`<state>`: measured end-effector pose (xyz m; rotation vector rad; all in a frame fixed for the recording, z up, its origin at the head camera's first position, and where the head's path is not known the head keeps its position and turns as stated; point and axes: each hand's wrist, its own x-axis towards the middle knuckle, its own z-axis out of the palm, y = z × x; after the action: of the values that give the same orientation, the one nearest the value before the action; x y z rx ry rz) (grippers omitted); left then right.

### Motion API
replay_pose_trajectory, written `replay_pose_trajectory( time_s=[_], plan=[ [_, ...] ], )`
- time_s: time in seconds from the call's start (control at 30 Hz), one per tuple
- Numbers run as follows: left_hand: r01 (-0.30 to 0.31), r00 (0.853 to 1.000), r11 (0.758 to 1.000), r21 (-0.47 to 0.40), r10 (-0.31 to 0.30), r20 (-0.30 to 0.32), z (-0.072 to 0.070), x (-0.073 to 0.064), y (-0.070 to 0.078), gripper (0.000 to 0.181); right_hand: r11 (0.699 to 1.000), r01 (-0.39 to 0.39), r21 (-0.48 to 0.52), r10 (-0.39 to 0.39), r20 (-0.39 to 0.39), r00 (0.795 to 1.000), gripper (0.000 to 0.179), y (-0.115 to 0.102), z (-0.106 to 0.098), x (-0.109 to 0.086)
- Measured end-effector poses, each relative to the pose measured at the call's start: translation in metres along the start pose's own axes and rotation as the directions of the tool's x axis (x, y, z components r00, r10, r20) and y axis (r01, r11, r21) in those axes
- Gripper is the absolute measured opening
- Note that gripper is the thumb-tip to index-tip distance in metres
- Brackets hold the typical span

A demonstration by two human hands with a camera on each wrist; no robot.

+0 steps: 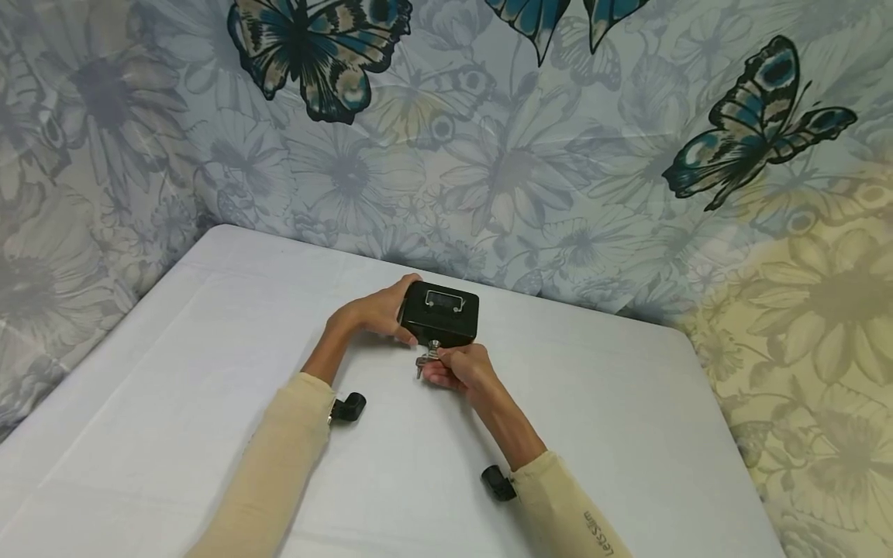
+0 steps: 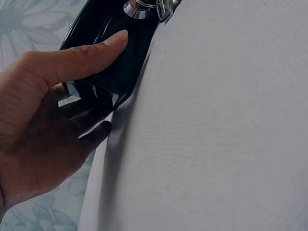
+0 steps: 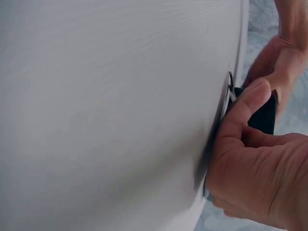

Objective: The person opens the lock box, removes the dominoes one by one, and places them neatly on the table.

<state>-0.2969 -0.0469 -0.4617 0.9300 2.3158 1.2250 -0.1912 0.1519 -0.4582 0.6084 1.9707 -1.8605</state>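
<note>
Nearest, pale sleeves [image 1: 268,473] reaching up from the bottom edge, each with a small black wrist device [image 1: 349,407] by the cuff. Beneath them, a broad white table [image 1: 593,418] with rounded far corners. Beyond and to both sides, a patterned wall covering [image 1: 349,182] — grey-blue flowers, large teal-and-black butterflies [image 1: 763,128], turning yellowish at right. Near the table's far edge, a small black box [image 1: 456,332], lid down, contents hidden, with a metal handle [image 1: 456,303] on top. On the box's front, a round silver lock [image 1: 435,345], with keys [image 1: 422,362] hanging at it. At the box's left end, left hand [image 1: 380,312] gripping, thumb along the front, fingers curled round the end. Before the lock, right hand [image 1: 463,366], thumb and forefinger pinching at the keys — impossible to tell exactly which one.
</note>
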Motion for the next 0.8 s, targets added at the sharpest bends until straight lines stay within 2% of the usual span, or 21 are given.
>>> replay_pose_trajectory(
  time_s=[0.4,0.53,0.67,0.8],
  plan=[
    [0.026,1.000,0.999,0.018,-0.026,0.011,-0.001,-0.003,0.003,0.114,1.000,0.007,-0.002,-0.007,0.088,0.996,0.032,0.002,-0.012,-0.010],
    [0.046,0.999,0.999,0.024,-0.047,0.024,0.000,-0.003,0.003,0.116,0.999,0.042,-0.015,-0.041,0.081,0.996,0.030,0.003,-0.018,-0.015],
    [0.064,0.997,0.997,0.030,-0.065,0.032,0.000,-0.003,0.003,0.116,0.994,0.082,-0.073,-0.077,0.061,0.995,0.028,0.003,-0.023,-0.017],
    [0.072,0.997,0.997,0.031,-0.073,0.024,-0.001,-0.002,0.002,0.116,0.981,0.131,-0.144,-0.132,0.006,0.991,0.022,0.002,-0.026,-0.020]
  ],
)
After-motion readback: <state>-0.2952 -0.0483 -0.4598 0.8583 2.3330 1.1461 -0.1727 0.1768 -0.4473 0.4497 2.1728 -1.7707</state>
